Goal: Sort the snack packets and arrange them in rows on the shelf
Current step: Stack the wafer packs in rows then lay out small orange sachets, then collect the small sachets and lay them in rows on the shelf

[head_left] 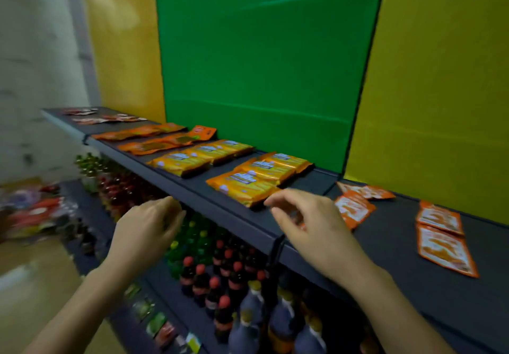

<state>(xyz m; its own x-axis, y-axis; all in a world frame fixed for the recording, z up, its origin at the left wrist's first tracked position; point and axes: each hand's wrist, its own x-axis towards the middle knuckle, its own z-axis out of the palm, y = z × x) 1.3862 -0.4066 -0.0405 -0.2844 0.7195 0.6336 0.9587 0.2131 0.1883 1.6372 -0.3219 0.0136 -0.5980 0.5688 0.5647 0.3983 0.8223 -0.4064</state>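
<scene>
Orange snack packets (248, 185) in rows on dark shelf (385, 243)
</scene>
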